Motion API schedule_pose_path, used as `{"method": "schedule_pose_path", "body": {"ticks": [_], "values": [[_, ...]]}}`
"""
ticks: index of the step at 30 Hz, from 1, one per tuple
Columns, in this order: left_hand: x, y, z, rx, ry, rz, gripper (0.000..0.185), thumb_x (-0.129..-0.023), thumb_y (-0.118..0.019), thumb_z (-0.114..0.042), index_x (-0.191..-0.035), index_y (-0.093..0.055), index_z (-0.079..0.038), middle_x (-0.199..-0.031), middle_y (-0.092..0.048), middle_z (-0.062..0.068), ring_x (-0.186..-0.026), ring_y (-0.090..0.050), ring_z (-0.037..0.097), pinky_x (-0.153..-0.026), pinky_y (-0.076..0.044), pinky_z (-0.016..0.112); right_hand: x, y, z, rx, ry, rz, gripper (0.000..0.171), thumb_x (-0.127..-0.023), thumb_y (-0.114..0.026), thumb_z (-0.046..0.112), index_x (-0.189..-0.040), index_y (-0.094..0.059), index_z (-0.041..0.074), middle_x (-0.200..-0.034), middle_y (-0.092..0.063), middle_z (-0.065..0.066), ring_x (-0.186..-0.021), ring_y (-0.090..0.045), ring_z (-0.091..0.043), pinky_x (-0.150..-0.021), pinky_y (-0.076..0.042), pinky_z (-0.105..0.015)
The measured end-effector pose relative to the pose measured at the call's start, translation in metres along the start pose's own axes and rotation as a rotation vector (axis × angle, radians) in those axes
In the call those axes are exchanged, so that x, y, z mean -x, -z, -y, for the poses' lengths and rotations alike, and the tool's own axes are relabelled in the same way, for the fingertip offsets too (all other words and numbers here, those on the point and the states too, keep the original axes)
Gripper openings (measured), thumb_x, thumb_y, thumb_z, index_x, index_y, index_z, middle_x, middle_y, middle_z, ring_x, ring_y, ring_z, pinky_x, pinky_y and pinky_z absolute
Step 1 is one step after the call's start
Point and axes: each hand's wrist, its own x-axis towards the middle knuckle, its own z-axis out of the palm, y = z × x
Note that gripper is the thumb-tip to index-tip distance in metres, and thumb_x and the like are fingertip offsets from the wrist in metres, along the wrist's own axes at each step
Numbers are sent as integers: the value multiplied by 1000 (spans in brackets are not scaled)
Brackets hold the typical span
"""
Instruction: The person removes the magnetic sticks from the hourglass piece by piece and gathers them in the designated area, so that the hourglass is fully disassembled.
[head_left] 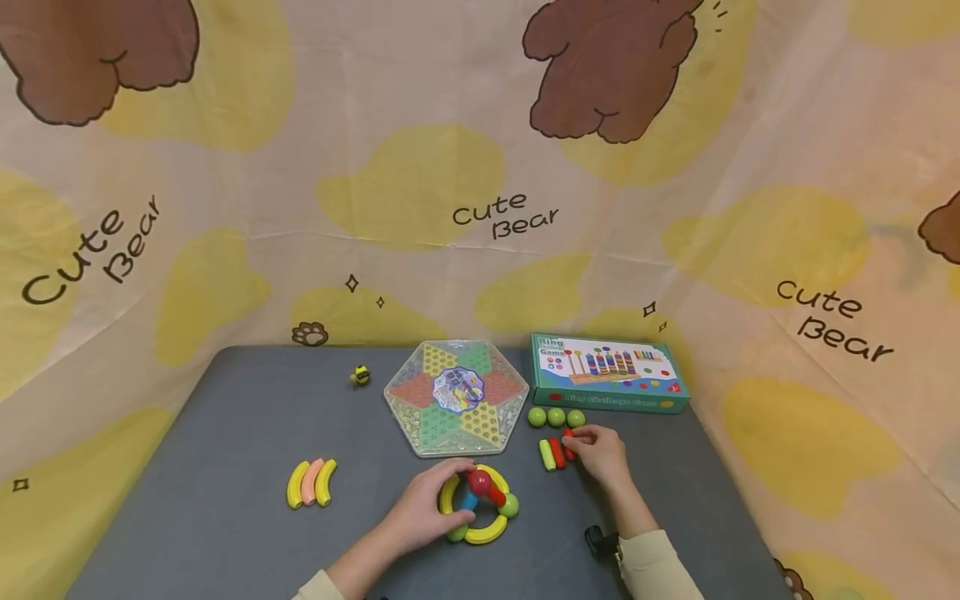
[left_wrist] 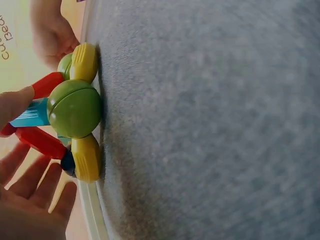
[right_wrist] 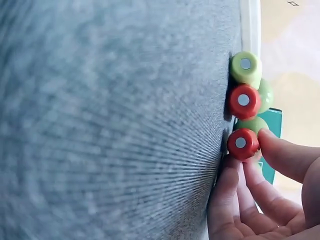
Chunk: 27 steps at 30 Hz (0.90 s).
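Observation:
My left hand holds a magnetic ball-and-rod frame on the table. Its ring of curved yellow rods has green balls at joints. Straight red and blue rods lean up to a red ball on top. In the left wrist view the thumb rests by the upper rods, with several fingers spread below. My right hand pinches a red rod between thumb and fingers, at the end of a short row. Beside it lie another red rod and a light green rod.
Three green balls line up behind the rods. Farther back are a green game box and a hexagonal checkers board. Two yellow curved rods and a pink one lie left, with a small bee figure behind.

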Motion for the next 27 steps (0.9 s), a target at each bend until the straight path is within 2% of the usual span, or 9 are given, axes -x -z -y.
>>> {"method": "schedule_pose_path", "body": {"ticks": [6, 12, 16, 22, 27], "values": [[3, 3, 0, -40, -4, -31, 57, -84, -83, -33, -136, -63, -23, -139, -60, -2, -128, -55, 25, -103, -47, 55, 1, -5, 1, 12, 27, -7, 29, -86, -80, 25, -100, -75, 1, -86, -75, -8, -77, -63, -19, -62, -48, -28], [4, 1, 0, -42, -7, -27, 56, -85, -82, -32, -137, -63, -23, -140, -60, -1, -129, -55, 27, -104, -47, 56, 2, -5, 0, 21, 23, -36, 28, -89, -77, 28, -100, -76, 3, -84, -74, -6, -76, -62, -18, -64, -47, -27], [5, 0, 1, -35, -3, -38, 57, -85, -82, -31, -138, -62, -25, -140, -60, -2, -130, -55, 27, -104, -47, 55, 2, -4, -2, 24, 54, -66, 25, -91, -75, 26, -103, -76, 4, -87, -73, -7, -77, -62, -20, -66, -49, -31], [6, 1, 3, -37, 9, -39, 58, -85, -83, -32, -138, -62, -26, -141, -60, -5, -130, -55, 25, -105, -46, 55, 2, -6, -3, 92, 136, 51, 27, -94, -71, 17, -121, -73, 9, -102, -73, -9, -89, -66, -22, -80, -55, -42], [5, 2, 2, -32, 7, -21, 58, -85, -82, -33, -139, -61, -25, -141, -60, -5, -131, -55, 24, -105, -46, 55, 6, -5, -4, 101, 108, 63, 26, -94, -69, 11, -120, -73, 10, -95, -71, -6, -81, -62, -19, -72, -52, -36]]}}
